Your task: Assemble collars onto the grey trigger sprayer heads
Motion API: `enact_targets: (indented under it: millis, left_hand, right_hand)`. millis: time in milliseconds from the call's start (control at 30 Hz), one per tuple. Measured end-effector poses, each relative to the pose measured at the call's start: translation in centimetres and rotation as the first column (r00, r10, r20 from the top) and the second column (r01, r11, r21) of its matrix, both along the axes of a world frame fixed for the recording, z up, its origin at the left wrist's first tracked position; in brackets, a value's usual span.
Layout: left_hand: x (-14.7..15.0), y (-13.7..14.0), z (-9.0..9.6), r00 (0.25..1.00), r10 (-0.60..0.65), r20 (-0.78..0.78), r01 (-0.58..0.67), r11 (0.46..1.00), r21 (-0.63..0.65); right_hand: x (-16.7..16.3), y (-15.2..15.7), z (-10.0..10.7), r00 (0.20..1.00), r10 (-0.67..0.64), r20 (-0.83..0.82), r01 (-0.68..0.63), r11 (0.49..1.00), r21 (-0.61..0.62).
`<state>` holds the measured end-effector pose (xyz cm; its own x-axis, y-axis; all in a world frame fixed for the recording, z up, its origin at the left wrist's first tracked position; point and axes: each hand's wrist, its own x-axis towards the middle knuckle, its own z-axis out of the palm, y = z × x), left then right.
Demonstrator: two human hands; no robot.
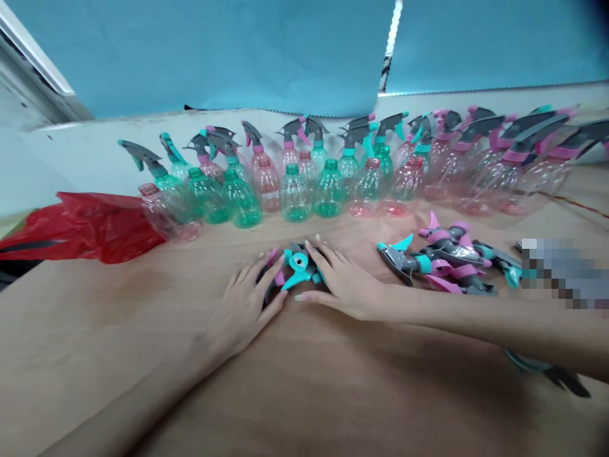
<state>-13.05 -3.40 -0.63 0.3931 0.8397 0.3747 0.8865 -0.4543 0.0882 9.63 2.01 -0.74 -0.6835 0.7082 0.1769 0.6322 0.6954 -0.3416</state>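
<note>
A small cluster of trigger spray heads [299, 261], in turquoise, pink and grey, lies on the wooden table between my two hands. From the left, my left hand [247, 293] rests against the cluster with its fingers stretched and apart. My right hand [343, 279] lies over the cluster's right side, fingers extended and thumb spread away. Both hands touch the heads without closing round any of them, and they partly cover the cluster. Farther right sits a larger pile of loose spray heads [447, 251], pink, grey and turquoise.
Clear green and pink bottles [295, 197] stand in rows along the wall, the back ones mostly fitted with spray heads. A red plastic bag [95, 225] lies at the left. A blurred-out patch [571, 270] covers something at the right; blue sheeting [228, 57] hangs behind.
</note>
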Motion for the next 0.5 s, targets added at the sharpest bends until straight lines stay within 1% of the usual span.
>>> enact_targets:
  millis: [133,233,333,400,500]
  left_hand:
    - [-2.3,0.1,-0.4,0.999,0.023,0.022,-0.024,0.999,0.041]
    - [-3.6,0.0,-0.5,0.998,0.058,0.035,-0.06,0.996,0.067]
    - [-4.5,0.2,-0.2,0.994,0.108,0.019,-0.109,0.991,0.073]
    - [-5.1,0.6,-0.1,0.992,0.127,0.019,-0.128,0.989,0.076]
    - [-5.7,1.6,0.1,0.991,0.129,0.032,-0.131,0.989,0.066]
  right_hand:
    - [-1.8,-0.6,0.6,1.0,0.018,0.009,-0.019,0.999,0.045]
    - [-3.0,-0.1,1.1,0.998,0.056,0.007,-0.057,0.994,0.098]
    - [-3.3,0.8,1.9,0.998,0.068,0.0,-0.067,0.986,0.15]
    - [-3.0,1.6,2.6,0.999,0.037,-0.011,-0.034,0.982,0.187]
    - [-2.2,3.3,3.5,0.998,-0.064,-0.003,0.063,0.967,0.246]
